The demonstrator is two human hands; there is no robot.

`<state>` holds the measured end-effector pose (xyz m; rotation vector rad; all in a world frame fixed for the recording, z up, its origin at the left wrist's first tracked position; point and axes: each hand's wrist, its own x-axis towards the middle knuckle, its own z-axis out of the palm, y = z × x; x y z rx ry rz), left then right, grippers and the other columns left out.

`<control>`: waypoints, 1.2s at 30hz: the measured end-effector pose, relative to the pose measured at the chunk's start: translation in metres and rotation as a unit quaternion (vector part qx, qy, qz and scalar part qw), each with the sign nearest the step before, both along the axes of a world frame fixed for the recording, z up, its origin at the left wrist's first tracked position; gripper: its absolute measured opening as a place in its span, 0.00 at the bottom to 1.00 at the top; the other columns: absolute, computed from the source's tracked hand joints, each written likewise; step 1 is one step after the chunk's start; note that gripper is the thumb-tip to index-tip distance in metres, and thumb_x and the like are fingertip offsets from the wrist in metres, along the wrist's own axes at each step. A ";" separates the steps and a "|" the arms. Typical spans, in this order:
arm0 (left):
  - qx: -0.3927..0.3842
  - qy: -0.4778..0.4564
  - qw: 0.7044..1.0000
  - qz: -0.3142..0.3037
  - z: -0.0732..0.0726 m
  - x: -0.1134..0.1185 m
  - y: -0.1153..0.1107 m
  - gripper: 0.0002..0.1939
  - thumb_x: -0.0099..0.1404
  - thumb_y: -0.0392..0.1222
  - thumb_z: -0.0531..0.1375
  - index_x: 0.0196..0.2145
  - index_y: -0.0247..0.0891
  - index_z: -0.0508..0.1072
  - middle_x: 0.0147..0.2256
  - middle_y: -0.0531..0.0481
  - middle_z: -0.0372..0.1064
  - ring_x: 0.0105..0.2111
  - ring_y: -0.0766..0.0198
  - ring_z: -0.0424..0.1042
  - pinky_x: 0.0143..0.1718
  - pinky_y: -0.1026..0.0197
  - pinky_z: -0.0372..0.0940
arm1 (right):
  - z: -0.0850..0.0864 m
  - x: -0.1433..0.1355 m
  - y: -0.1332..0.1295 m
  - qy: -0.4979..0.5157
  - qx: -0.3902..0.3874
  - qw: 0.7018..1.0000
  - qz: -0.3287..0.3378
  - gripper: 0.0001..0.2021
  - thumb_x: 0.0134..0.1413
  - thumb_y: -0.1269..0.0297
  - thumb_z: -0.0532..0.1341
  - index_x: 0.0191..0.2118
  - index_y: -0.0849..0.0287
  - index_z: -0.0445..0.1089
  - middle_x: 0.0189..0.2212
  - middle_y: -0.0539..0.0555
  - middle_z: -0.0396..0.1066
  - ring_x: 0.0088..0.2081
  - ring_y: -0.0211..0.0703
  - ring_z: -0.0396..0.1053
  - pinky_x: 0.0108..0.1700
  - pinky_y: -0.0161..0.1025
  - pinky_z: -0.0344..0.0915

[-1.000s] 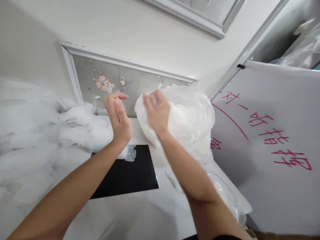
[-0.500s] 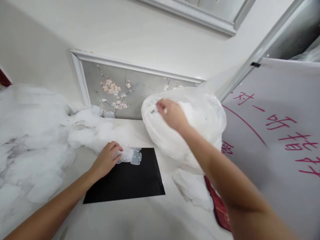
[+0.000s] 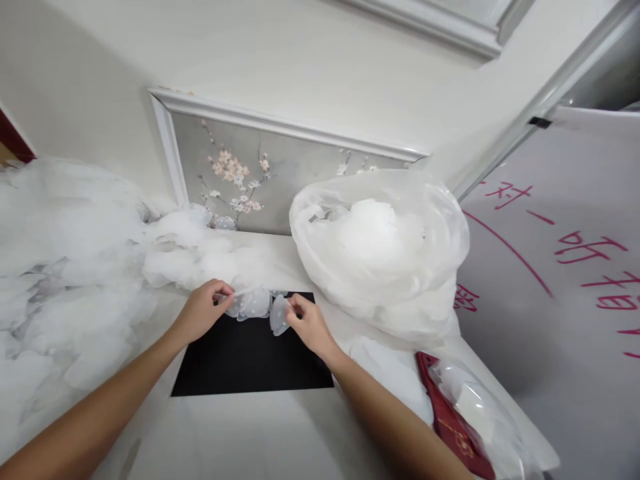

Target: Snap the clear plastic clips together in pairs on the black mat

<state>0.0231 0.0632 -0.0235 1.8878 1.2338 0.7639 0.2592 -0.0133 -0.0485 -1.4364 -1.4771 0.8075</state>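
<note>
My left hand (image 3: pixel 204 311) is closed in a pinch at the left end of a sheer white fabric piece (image 3: pixel 254 303) with pale dots, which lies over the far edge of a black sheet (image 3: pixel 253 363). On the other side, my right hand (image 3: pixel 311 325) pinches a similar sheer dotted piece (image 3: pixel 279 316) with a rounded edge. Whether the two pieces are joined, I cannot tell. Beyond my right hand stands a clear plastic bag (image 3: pixel 320 250), its mouth wide, with white fluffy material (image 3: pixel 373 230) inside.
White fluffy pieces (image 3: pixel 75 227) are heaped along the left side of the table (image 3: pixel 235 433). At right lie a red item (image 3: pixel 453 420) and a clear plastic packet (image 3: pixel 485 413). A whiteboard (image 3: pixel 525 320) with red writing stands beyond, and a framed floral panel (image 3: pixel 295 167) is on the wall.
My right hand has come from the plastic bag down and left to the black sheet, where it now pinches a sheer piece. My left hand has gone from lying on the fabric to pinching it.
</note>
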 end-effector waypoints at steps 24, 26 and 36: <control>-0.493 -0.388 0.778 -0.022 -0.001 0.003 -0.053 0.34 0.54 0.30 0.65 0.57 0.28 0.61 0.57 0.35 0.59 0.55 0.46 0.62 0.52 0.51 0.69 | 0.015 0.006 -0.023 0.487 -0.345 0.802 0.009 0.21 0.67 0.53 0.50 0.47 0.67 0.67 0.40 0.62 0.71 0.38 0.44 0.73 0.41 0.41 0.70; -0.500 -0.385 0.776 -0.029 -0.001 0.002 -0.053 0.36 0.53 0.31 0.65 0.58 0.29 0.60 0.58 0.36 0.57 0.57 0.46 0.60 0.54 0.47 0.67 | 0.016 0.006 -0.023 0.483 -0.343 0.805 0.016 0.21 0.67 0.53 0.50 0.48 0.67 0.67 0.42 0.63 0.71 0.39 0.45 0.73 0.41 0.41 0.70; -0.526 -0.386 0.753 -0.082 -0.002 0.001 -0.050 0.37 0.62 0.50 0.66 0.60 0.29 0.59 0.57 0.33 0.57 0.61 0.43 0.53 0.56 0.41 0.62 | 0.007 0.007 -0.025 0.479 -0.322 0.816 0.033 0.21 0.66 0.52 0.51 0.47 0.67 0.69 0.42 0.62 0.71 0.39 0.44 0.72 0.40 0.40 0.69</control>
